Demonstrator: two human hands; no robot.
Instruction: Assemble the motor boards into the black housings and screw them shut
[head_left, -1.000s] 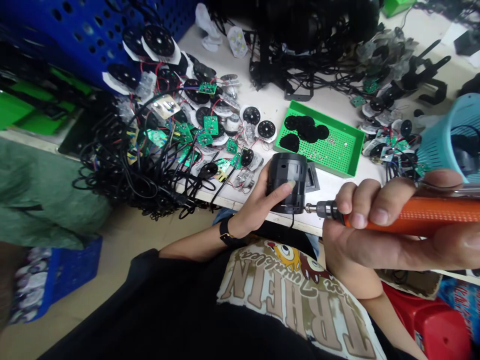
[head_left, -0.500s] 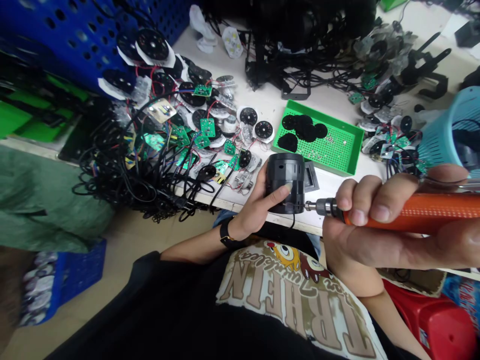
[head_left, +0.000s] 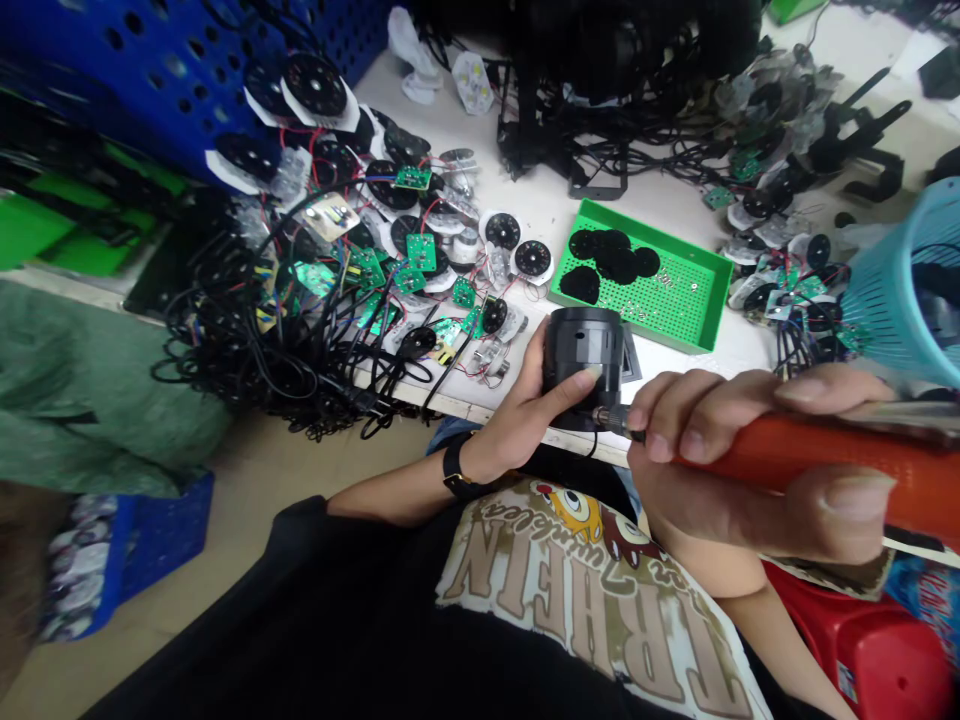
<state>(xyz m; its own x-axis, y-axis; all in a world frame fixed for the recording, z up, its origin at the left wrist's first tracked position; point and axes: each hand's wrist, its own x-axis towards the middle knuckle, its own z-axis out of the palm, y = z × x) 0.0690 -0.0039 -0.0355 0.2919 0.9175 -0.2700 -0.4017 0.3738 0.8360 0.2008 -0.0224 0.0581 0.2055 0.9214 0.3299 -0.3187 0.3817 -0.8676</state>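
Observation:
My left hand (head_left: pixel 529 405) wraps around a black cylindrical housing (head_left: pixel 583 350) standing at the near edge of the white table (head_left: pixel 675 365). A black watch sits on that wrist. My right hand (head_left: pixel 739 460) grips an orange electric screwdriver (head_left: pixel 825 460) held almost level. Its metal tip (head_left: pixel 611 421) presses against the lower side of the housing, close to my left fingers. A small black square part lies just behind the housing.
A green perforated tray (head_left: pixel 675 290) with black discs stands behind the housing. Green circuit boards (head_left: pixel 420 250), round black parts and tangled black cables (head_left: pixel 255 340) cover the left of the table. A light blue basket (head_left: pixel 900 290) is at right, blue crates (head_left: pixel 172 70) at far left.
The screwdriver has slid left, closer to the housing, and tilted slightly downward to the right. My right fingers now reach nearer the tip. My left hand keeps its hold.

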